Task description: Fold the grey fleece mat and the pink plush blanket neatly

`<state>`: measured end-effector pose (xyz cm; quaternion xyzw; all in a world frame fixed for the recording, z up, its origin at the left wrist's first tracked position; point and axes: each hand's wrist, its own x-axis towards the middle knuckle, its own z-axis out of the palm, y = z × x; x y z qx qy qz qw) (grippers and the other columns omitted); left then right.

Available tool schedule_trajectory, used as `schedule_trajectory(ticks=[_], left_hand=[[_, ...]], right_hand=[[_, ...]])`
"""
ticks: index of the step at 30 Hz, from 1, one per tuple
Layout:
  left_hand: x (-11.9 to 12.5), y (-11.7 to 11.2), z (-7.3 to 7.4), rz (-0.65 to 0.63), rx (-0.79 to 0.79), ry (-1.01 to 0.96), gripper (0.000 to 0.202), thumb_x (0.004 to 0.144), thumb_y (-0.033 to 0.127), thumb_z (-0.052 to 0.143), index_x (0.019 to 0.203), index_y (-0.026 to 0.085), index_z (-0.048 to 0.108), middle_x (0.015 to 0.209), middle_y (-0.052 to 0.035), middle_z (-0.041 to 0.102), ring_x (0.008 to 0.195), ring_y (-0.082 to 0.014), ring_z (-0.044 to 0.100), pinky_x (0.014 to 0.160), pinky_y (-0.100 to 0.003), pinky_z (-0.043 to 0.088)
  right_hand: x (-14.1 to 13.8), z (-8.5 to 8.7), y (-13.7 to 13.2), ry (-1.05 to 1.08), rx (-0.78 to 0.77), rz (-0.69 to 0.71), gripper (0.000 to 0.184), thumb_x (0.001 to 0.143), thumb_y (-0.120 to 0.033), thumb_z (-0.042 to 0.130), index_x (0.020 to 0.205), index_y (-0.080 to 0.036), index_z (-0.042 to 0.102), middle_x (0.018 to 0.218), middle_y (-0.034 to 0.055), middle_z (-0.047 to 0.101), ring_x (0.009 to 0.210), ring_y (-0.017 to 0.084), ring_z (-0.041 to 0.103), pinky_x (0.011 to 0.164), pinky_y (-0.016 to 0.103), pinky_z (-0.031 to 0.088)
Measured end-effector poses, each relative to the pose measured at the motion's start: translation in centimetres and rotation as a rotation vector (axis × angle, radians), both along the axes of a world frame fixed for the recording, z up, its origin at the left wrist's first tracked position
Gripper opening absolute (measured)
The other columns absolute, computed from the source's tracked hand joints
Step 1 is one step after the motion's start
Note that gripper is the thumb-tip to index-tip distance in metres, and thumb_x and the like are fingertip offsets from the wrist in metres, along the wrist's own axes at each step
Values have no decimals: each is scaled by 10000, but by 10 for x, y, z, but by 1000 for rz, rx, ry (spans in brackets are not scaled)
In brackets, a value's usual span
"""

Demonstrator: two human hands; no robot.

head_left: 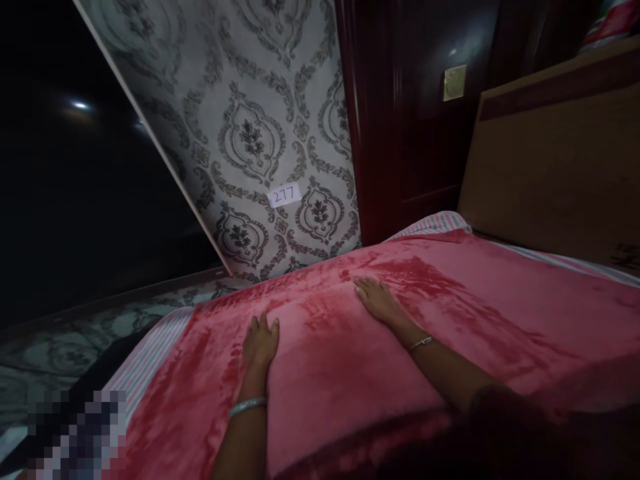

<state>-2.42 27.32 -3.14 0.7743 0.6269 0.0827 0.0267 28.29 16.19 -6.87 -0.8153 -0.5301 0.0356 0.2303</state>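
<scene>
A pink plush blanket (pixel 330 373) is spread across the surface before me, with darker red streaks where its pile is brushed the other way. A folded or raised part of it lies between my arms. My left hand (pixel 261 339) rests on it, fingers spread and pointing away from me; a pale bangle circles that wrist. My right hand (pixel 376 298) lies flat farther off to the right, fingers stretched out, with a thin bracelet on the wrist. Neither hand grips anything. Striped cloth (pixel 167 333) shows from under the blanket at the left edge.
Patterned wallpaper (pixel 253 133) with a paper label (pixel 285 195) reading 277 stands behind the blanket. A large dark screen-like panel (pixel 90 180) is at left. Dark red wood panelling (pixel 415 133) with a gold plate (pixel 455 83) and a large cardboard box (pixel 555 167) are at right.
</scene>
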Motion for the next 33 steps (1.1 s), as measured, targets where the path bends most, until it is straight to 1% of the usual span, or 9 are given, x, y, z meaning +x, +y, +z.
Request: schedule_trajectory(ticks=[5, 10, 14, 16, 19, 22, 25, 29, 33], left_hand=[[1, 1, -1, -15, 3, 1, 641, 999, 491, 253, 1525, 145, 369, 1584, -187, 351, 1398, -327, 432, 1098, -461, 406], [-3, 6, -3, -16, 3, -17, 642, 995, 503, 251, 1531, 167, 365, 1594, -180, 335, 1390, -340, 440, 1085, -503, 416], [9, 0, 13, 49, 2, 68, 668, 985, 511, 276, 1543, 150, 337, 1617, -205, 266, 1462, -402, 297, 1136, -616, 292], [34, -12, 25, -3, 58, 92, 665, 984, 496, 297, 1529, 120, 352, 1615, -222, 258, 1500, -392, 201, 1172, -631, 194], [96, -41, 33, -324, 44, 16, 620, 1001, 452, 285, 1537, 145, 338, 1623, -174, 274, 1524, -282, 174, 1221, -524, 149], [159, -72, 22, -612, -41, -73, 635, 1001, 493, 272, 1555, 185, 309, 1641, -131, 241, 1527, -265, 165, 1228, -514, 142], [192, -90, 2, -729, -63, -86, 695, 995, 539, 247, 1568, 146, 271, 1629, -152, 264, 1524, -276, 179, 1232, -545, 99], [181, -82, -13, -704, -29, -26, 726, 973, 595, 270, 1559, 167, 311, 1624, -137, 280, 1523, -289, 178, 1235, -551, 73], [133, -51, -8, -524, -7, 90, 697, 966, 582, 319, 1546, 197, 346, 1625, -128, 280, 1516, -305, 199, 1226, -553, 97]], right_hand=[[8, -1, 0, 39, 28, -37, 618, 1035, -258, 42, 1548, -112, 356, 1573, 88, 370, 1459, 154, 316, 1195, 388, 259], [4, -3, -1, -6, 39, -21, 540, 1010, -262, 271, 1510, -143, 436, 1553, 99, 402, 1462, 217, 315, 1213, 441, 199], [0, 0, -2, -26, 32, -19, 536, 1008, -244, 273, 1506, -135, 438, 1550, 101, 406, 1454, 223, 328, 1210, 447, 196], [-1, 0, -2, -31, 29, -21, 536, 1009, -241, 268, 1503, -123, 439, 1549, 107, 408, 1452, 228, 330, 1209, 453, 194], [-1, -1, -2, -41, 29, -22, 535, 1014, -240, 257, 1503, -117, 435, 1556, 109, 395, 1457, 230, 318, 1208, 463, 189], [1, -4, -3, -56, 29, -14, 530, 1021, -261, 257, 1505, -137, 434, 1561, 99, 390, 1458, 220, 314, 1208, 449, 195], [3, -7, -3, -69, 11, -6, 527, 1011, -265, 293, 1506, -153, 437, 1559, 89, 398, 1453, 221, 323, 1203, 438, 212], [4, -10, -1, -80, -3, -9, 534, 1006, -251, 290, 1512, -150, 428, 1568, 83, 383, 1463, 223, 303, 1207, 444, 193], [3, -10, -1, -81, 30, -15, 532, 1013, -260, 264, 1500, -141, 442, 1562, 98, 391, 1458, 225, 310, 1203, 465, 189]])
